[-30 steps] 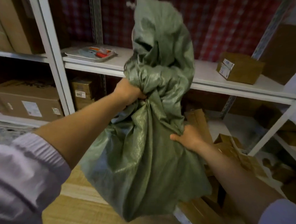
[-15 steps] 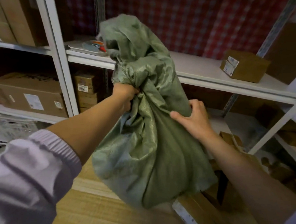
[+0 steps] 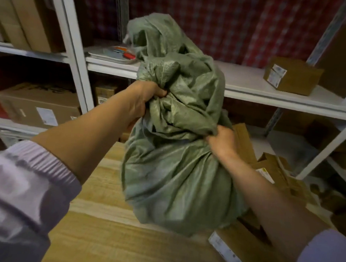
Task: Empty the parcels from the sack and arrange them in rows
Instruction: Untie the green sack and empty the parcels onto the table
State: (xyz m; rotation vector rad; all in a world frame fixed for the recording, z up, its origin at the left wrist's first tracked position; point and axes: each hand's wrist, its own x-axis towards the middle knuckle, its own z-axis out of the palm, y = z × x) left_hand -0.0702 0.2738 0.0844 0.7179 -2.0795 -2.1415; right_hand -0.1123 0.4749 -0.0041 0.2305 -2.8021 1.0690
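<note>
Green woven sack (image 3: 178, 171) is dead center, bulging at the bottom and hanging over the wooden table (image 3: 102, 237). Left hand (image 3: 141, 101) is fisted tight around the bunched neck at about 11 o'clock from the sack's belly. Right hand (image 3: 221, 141) is curled closed on a fold of the fabric at roughly 2 o'clock. The loose top flops up toward 12. A few cardboard parcels (image 3: 266, 169) are piled at 4 o'clock, partly behind the right forearm; a bit blurry, so can't tell how many. One brown box (image 3: 293, 76) sits alone on the white shelf (image 3: 250, 88) at 2 o'clock.
</note>
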